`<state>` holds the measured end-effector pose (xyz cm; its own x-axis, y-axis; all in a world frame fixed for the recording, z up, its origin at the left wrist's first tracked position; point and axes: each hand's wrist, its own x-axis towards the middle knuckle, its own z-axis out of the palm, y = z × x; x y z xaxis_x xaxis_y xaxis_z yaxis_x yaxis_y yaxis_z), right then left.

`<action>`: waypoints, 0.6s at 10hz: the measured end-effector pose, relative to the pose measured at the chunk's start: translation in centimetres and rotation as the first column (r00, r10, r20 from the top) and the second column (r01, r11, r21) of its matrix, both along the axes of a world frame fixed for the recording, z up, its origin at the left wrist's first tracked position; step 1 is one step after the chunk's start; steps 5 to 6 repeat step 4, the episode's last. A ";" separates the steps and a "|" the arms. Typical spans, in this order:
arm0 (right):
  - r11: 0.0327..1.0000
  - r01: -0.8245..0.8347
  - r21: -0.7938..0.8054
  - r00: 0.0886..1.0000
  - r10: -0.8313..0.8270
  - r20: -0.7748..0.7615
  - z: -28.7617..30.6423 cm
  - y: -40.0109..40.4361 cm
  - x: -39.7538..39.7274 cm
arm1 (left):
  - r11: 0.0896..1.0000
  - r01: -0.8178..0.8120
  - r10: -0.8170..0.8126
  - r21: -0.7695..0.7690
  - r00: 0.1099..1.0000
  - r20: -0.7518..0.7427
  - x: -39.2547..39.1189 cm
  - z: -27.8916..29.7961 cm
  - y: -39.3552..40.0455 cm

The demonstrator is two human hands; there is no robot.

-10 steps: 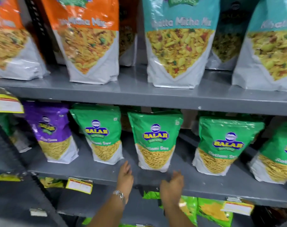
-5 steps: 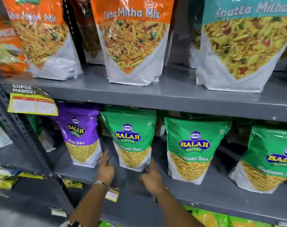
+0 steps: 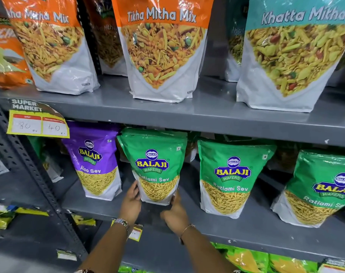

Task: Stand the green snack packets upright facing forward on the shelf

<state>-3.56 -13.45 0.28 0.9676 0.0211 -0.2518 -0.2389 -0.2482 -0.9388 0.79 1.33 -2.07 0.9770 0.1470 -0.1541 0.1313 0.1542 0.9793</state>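
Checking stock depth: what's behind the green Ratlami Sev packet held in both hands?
Behind the held packet, a sliver of another green packet top shows at its right. Anything further back is covered.

Only 1 view exists, so no part of the scene is shared with another. The head camera looks forward and slightly down at a grey metal rack from close range, facing the shelf fronts almost squarely. The middle shelf fills the centre; its front edge runs from lower left down toward the right. The upper shelf crosses the frame above, its packets cut off at the top edge. Both forearms enter from the bottom edge. Wide-angle distortion bends the left upright outward.
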 end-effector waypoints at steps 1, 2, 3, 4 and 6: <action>1.000 -0.008 0.001 1.000 0.008 -0.012 0.2 0.0 0.2 | 0.999 0.010 -0.008 0.031 0.999 -0.035 0.1 0.1 0.2; 1.000 -0.004 0.010 1.000 0.004 -0.007 0.1 -0.1 -0.1 | 0.999 0.006 -0.005 0.047 1.000 -0.021 0.2 -0.1 0.2; 1.000 -0.017 0.016 1.000 0.018 -0.008 -0.4 -0.3 0.3 | 0.998 0.025 -0.025 0.052 1.000 -0.012 0.2 -0.4 0.3; 1.000 -0.019 -0.006 0.999 0.019 -0.033 -0.6 -0.8 -0.5 | 1.000 -0.002 0.002 0.006 0.997 -0.072 -0.7 -0.2 0.9; 1.000 -0.019 -0.006 0.999 0.019 -0.033 -0.6 -0.8 -0.5 | 1.000 -0.002 0.002 0.006 0.997 -0.072 -0.7 -0.2 0.9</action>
